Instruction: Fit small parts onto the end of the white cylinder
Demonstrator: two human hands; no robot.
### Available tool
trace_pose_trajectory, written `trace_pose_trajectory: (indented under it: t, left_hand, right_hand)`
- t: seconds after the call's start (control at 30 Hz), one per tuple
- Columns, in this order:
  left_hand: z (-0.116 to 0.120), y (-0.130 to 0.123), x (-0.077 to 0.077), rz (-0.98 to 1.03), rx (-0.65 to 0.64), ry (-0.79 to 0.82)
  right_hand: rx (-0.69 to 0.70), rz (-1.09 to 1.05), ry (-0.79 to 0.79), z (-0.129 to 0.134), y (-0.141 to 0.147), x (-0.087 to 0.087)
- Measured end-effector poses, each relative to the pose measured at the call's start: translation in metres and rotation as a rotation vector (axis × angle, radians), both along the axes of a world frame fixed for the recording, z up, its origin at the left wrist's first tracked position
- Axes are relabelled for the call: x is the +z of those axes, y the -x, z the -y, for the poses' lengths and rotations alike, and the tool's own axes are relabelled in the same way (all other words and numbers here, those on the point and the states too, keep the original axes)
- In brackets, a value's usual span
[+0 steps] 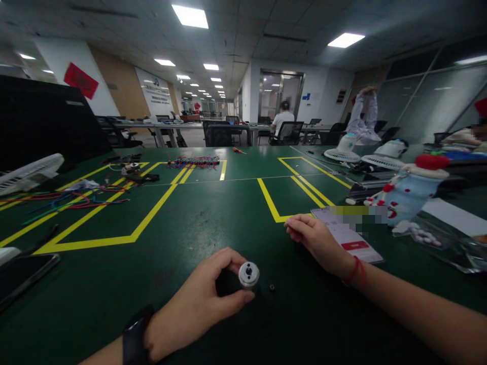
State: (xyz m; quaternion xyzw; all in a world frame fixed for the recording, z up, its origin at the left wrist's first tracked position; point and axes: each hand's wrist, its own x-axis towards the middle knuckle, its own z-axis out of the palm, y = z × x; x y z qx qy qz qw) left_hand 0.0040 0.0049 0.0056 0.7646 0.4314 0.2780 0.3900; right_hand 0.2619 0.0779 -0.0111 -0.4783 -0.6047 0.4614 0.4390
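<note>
My left hand [201, 289], with a black band on its wrist, grips a small round metal motor [249, 274] between thumb and fingers. The motor stands upright, its pale end face up, with a dark centre and two small holes. Just right of it on the green table lies a tiny dark metal ring-like part [271, 288]. My right hand [315, 238], a red string round its wrist, is raised beside a lit phone [352, 238]. Its fingers are curled and pressed together; whether anything small is between them is hidden.
Yellow tape [276, 200] marks the green table [213, 213]. Loose coloured wires [87, 195] and a wire bundle [196, 162] lie left and back. A screwdriver [239, 150] rests far off. At right stand a light-blue cup [414, 195] and small fans [344, 147]. A person [283, 120] sits in the background.
</note>
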Motion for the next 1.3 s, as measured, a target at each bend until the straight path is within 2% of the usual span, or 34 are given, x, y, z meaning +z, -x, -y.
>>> trace_pose_trajectory:
  t: [0.07, 0.17, 0.23, 0.33, 0.4, 0.5, 0.6, 0.67, 0.87, 1.1, 1.2, 1.3]
  left_hand:
    - [0.001, 0.0, 0.0, 0.001, 0.001, 0.004]
    - [0.001, 0.0, 0.001, -0.004, 0.007, 0.003]
    - [0.001, 0.0, 0.001, -0.011, 0.011, 0.0]
    - [0.001, 0.0, 0.002, -0.024, 0.01, 0.004]
    - [0.0, 0.0, 0.002, -0.025, 0.004, 0.009]
    - [-0.001, 0.0, 0.001, -0.022, 0.001, -0.005]
    - [-0.002, 0.0, -0.001, -0.025, 0.001, -0.022]
    - [-0.002, 0.0, -0.002, -0.029, -0.001, -0.023]
    - [-0.002, 0.0, -0.003, -0.033, 0.003, -0.023]
    - [-0.002, 0.0, -0.003, -0.039, -0.003, -0.033]
    - [-0.001, 0.0, -0.004, -0.025, 0.001, -0.026]
    - [-0.001, 0.0, -0.003, -0.015, 0.002, -0.02]
  right_hand:
    - [0.018, 0.004, 0.005, -0.004, -0.001, -0.003]
    - [0.083, 0.057, -0.004, 0.001, 0.0, 0.004]
    - [0.272, 0.203, -0.068, 0.01, 0.003, 0.013]
    - [0.6, 0.532, -0.272, 0.023, 0.008, 0.025]
    - [0.654, 0.659, -0.368, 0.027, 0.011, 0.028]
    - [0.597, 0.569, -0.36, 0.03, 0.018, 0.027]
    - [0.44, 0.342, -0.332, 0.034, 0.028, 0.029]
    - [0.376, 0.271, -0.358, 0.039, 0.036, 0.033]
    - [0.38, 0.365, -0.432, 0.054, 0.055, 0.04]
    - [0.353, 0.475, -0.513, 0.056, 0.055, 0.04]
    - [0.355, 0.421, -0.526, 0.055, 0.052, 0.041]
    - [0.234, 0.317, -0.455, 0.041, 0.042, 0.038]
